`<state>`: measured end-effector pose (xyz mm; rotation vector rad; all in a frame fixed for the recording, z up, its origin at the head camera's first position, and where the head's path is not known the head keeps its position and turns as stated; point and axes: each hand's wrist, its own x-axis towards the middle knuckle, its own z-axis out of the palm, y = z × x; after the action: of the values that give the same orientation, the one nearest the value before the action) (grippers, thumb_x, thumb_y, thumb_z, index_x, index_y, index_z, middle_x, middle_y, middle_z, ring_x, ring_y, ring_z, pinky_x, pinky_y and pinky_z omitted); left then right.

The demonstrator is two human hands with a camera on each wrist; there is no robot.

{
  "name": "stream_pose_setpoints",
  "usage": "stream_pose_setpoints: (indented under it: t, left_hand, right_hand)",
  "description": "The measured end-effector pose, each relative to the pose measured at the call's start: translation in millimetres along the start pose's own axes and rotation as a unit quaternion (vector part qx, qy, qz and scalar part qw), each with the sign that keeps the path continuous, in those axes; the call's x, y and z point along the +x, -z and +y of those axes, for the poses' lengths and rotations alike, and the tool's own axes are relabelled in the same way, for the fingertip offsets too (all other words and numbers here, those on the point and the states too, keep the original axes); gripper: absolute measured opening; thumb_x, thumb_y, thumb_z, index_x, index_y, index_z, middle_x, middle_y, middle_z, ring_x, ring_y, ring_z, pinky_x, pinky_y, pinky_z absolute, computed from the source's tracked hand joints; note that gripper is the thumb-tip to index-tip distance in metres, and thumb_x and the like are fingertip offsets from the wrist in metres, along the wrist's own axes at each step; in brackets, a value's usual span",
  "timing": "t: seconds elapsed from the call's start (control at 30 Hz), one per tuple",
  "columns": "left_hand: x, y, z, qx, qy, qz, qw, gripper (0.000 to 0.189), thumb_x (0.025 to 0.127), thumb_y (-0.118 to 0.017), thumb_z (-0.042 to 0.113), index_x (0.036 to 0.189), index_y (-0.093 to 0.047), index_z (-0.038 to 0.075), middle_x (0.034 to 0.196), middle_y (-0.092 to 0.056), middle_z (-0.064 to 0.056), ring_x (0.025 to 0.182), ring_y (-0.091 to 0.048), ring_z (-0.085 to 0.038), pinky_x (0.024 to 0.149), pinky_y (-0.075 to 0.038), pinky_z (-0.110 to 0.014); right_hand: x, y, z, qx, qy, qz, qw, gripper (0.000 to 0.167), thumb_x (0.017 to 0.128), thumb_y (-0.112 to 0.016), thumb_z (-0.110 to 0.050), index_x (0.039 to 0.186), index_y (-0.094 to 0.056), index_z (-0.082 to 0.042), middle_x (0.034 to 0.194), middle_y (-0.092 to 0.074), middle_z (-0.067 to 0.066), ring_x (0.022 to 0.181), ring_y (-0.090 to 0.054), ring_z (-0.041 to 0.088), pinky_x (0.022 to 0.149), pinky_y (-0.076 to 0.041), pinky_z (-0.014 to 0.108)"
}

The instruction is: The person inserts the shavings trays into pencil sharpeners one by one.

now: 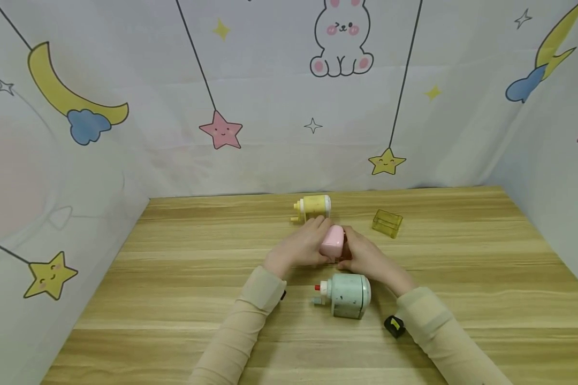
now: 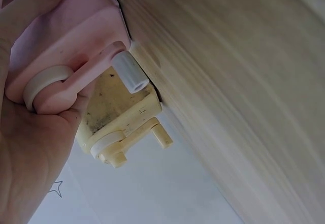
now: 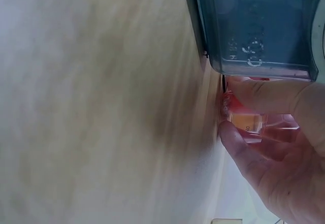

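"Midway across the bench (image 1: 173,321), seen from the head, what are the hands doing?"

"The left hand (image 1: 302,245) curls round a pink crank device (image 1: 333,241), and the right hand (image 1: 368,259) meets its right side with bent thumb and fingers. Behind them sits a yellow crank device (image 1: 317,203), with a see-through yellow piece (image 1: 387,223) farther right."

"And nearer the person?"

"A green crank device (image 1: 349,297), between the forearms. By the right cuff (image 1: 425,313) is a small black item (image 1: 394,325)."

"What does the left wrist view add?"

"A closed hold: the thumb lies over the pink body and the palm is right by the crank (image 2: 91,76), which ends in a pale grey knob (image 2: 129,72). The yellow device is just beyond."

"Right wrist view?"

"Thumb and finger, slightly apart at the tips, pinch a see-through reddish part (image 3: 280,126) close to the bench. Whether it is joined to the pink body, I can't tell. A dark blue-green lettered surface (image 3: 259,26) fills the upper right corner."
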<state>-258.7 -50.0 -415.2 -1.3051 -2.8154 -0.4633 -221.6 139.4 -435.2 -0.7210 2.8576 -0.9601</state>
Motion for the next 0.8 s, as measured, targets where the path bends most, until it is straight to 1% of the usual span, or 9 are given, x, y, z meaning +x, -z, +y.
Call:
stream_pose_setpoints:
  t: [0.13, 0.27, 0.4, 0.5, 0.8]
  left_hand:
    - [-0.2, 0.6, 0.6, -0.001, 0.000, -0.001, 1.0000, 0.069, 0.075, -0.080, 0.021, 0.131, -0.044, 0.004, 0.119, -0.052, -0.010, 0.107, -0.052, -0.022, 0.097, -0.048, -0.035]
    - [-0.5, 1.1, 2.4, 0.001, 0.006, -0.006, 1.0000, 0.069, 0.076, -0.080, 0.021, 0.132, -0.043, 0.004, 0.119, -0.052, -0.010, 0.107, -0.052, -0.022, 0.096, -0.048, -0.035]
    - [-0.6, 1.4, 3.4, -0.003, 0.014, -0.011, 0.9998, 0.068, 0.077, -0.079, 0.022, 0.132, -0.043, 0.004, 0.119, -0.052, -0.011, 0.107, -0.052, -0.023, 0.095, -0.049, -0.035]
    - [-0.9, 1.1, 2.8, -0.009, 0.018, -0.009, 0.9998, 0.067, 0.077, -0.079, 0.021, 0.130, -0.044, 0.004, 0.119, -0.052, -0.011, 0.105, -0.053, -0.023, 0.095, -0.049, -0.035]
    - [-2.9, 1.4, 4.0, -0.014, 0.024, -0.011, 0.9995, 0.065, 0.078, -0.079, 0.024, 0.129, -0.043, 0.005, 0.119, -0.052, -0.010, 0.104, -0.053, -0.022, 0.094, -0.050, -0.034]
  right_hand:
    - [0.6, 0.2, 0.3, 0.003, 0.005, 0.000, 1.0000, 0.081, 0.074, -0.081, -0.010, 0.138, -0.034, 0.005, 0.126, -0.056, 0.024, 0.114, -0.057, 0.036, 0.095, -0.049, 0.051]
    - [0.4, -0.5, 1.0, 0.012, 0.010, -0.002, 0.9999, 0.079, 0.075, -0.081, -0.009, 0.137, -0.034, 0.004, 0.125, -0.057, 0.023, 0.112, -0.057, 0.034, 0.093, -0.050, 0.049]
    - [0.7, -1.4, 0.8, 0.013, 0.011, -0.002, 0.9998, 0.078, 0.075, -0.081, -0.009, 0.137, -0.035, 0.004, 0.124, -0.057, 0.023, 0.112, -0.058, 0.034, 0.093, -0.050, 0.049]
    - [1.0, -1.1, -0.8, 0.011, 0.009, -0.003, 0.9999, 0.078, 0.075, -0.081, -0.008, 0.136, -0.035, 0.004, 0.125, -0.057, 0.023, 0.114, -0.057, 0.035, 0.095, -0.049, 0.050]
    - [1.5, -0.5, -2.3, 0.009, 0.010, -0.001, 0.9999, 0.077, 0.074, -0.081, -0.008, 0.135, -0.036, 0.006, 0.122, -0.058, 0.024, 0.110, -0.059, 0.035, 0.093, -0.050, 0.050]
